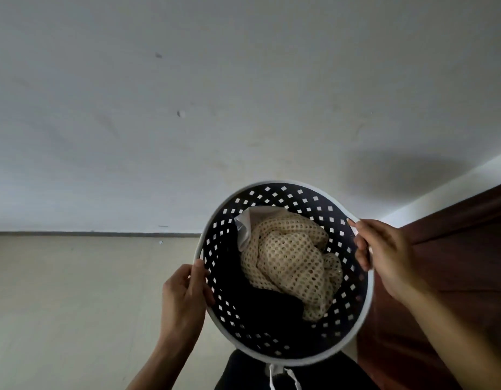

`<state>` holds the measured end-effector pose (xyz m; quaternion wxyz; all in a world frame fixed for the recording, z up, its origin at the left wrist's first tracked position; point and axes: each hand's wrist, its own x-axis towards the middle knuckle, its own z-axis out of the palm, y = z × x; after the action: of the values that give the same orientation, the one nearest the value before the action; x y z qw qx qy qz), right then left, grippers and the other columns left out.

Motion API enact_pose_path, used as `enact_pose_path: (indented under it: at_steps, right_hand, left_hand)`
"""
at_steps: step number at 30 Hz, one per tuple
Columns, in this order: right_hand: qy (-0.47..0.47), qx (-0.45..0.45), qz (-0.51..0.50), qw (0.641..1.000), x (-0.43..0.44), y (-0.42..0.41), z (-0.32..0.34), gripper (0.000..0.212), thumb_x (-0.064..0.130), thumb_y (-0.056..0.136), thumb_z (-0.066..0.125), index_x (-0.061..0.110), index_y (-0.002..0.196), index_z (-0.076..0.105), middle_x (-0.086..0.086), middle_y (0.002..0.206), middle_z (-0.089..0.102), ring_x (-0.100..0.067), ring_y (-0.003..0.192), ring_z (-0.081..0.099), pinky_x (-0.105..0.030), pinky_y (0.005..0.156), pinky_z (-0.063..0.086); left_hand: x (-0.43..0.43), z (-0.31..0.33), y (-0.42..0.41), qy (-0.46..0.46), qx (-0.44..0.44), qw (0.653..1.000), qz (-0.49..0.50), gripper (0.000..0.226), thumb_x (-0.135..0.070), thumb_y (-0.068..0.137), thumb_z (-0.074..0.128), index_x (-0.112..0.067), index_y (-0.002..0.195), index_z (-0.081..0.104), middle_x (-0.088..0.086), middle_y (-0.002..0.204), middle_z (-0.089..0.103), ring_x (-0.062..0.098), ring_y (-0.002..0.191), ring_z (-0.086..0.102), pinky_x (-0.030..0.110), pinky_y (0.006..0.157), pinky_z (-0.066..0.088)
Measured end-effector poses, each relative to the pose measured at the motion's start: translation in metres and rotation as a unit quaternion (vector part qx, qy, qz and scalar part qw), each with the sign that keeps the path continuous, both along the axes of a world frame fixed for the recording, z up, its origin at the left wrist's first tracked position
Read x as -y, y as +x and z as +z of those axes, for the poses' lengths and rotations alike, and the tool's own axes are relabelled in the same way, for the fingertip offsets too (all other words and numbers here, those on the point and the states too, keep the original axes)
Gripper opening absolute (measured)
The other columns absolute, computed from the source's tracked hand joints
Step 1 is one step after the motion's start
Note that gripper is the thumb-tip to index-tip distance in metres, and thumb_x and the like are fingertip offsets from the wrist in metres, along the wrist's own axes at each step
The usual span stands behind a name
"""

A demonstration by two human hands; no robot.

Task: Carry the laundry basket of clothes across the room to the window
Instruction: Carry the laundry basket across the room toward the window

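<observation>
Head view looks down into the basket (364, 319), held just in front of the person's body. Left hand (184, 294) pinches its left rim; right hand (384, 254) grips the right rim. A cream mesh garment (291, 260) lies inside over dark clothes (271, 305). A wooden door (454, 263) stands right of the basket, a white wall (187, 108) beyond it.

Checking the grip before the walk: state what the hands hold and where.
Both hold the laundry basket by its white rim: left hand on the left edge, right hand on the right edge.
</observation>
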<state>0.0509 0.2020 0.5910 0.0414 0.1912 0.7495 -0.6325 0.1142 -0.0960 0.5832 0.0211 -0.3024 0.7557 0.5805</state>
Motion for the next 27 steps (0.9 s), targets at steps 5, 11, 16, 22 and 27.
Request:
enact_pose_path:
  at_steps: [5,11,16,22,27]
  right_hand:
    - [0.001,-0.048,0.074,0.996,0.023,-0.010,0.041,0.026,0.017,0.092,0.054,-0.007,0.089,0.064,0.001,0.047,0.044,-0.017,0.034,0.035,-0.023,0.033,0.030]
    - [-0.006,-0.054,0.234,0.971,0.051,-0.041,0.053,0.026,0.015,0.094,0.051,-0.008,0.090,0.062,0.001,0.050,0.044,-0.020,0.039,0.034,-0.024,0.036,0.031]
    - [-0.014,-0.035,0.376,0.926,0.087,-0.061,0.056,0.024,0.013,0.094,0.050,-0.008,0.092,0.060,-0.004,0.056,0.043,-0.017,0.040,0.034,-0.026,0.038,0.031]
    - [-0.027,-0.009,0.516,0.856,0.165,-0.054,0.064,0.021,0.014,0.095,0.049,0.001,0.087,0.065,-0.007,0.057,0.042,-0.015,0.042,0.035,-0.028,0.038,0.032]
    - [-0.020,-0.002,0.602,0.798,0.251,-0.032,0.059,0.023,0.018,0.094,0.050,0.004,0.082,0.064,0.001,0.047,0.045,-0.013,0.040,0.040,-0.029,0.040,0.038]
  left_hand:
    - [0.009,0.035,0.033,0.014,-0.051,0.995,0.088,0.044,-0.028,0.096,0.049,0.008,0.075,0.062,0.006,0.040,0.050,0.012,0.039,0.043,0.031,0.051,0.039]
    - [0.002,0.044,0.072,-0.003,-0.066,0.968,0.242,0.039,-0.024,0.096,0.051,0.004,0.074,0.065,0.006,0.036,0.048,0.008,0.036,0.041,0.022,0.047,0.039]
    - [-0.015,0.051,0.108,-0.043,-0.060,0.929,0.363,0.037,-0.021,0.096,0.051,0.000,0.072,0.068,0.005,0.034,0.050,0.010,0.038,0.046,0.034,0.057,0.042]
    - [-0.008,0.064,0.160,-0.038,-0.058,0.872,0.485,0.034,-0.023,0.097,0.050,-0.003,0.077,0.068,0.003,0.036,0.049,0.007,0.036,0.044,0.032,0.053,0.037]
    - [0.033,0.058,0.202,-0.040,-0.063,0.827,0.557,0.030,-0.022,0.096,0.051,-0.005,0.079,0.070,0.002,0.038,0.049,0.009,0.036,0.043,0.033,0.053,0.035]
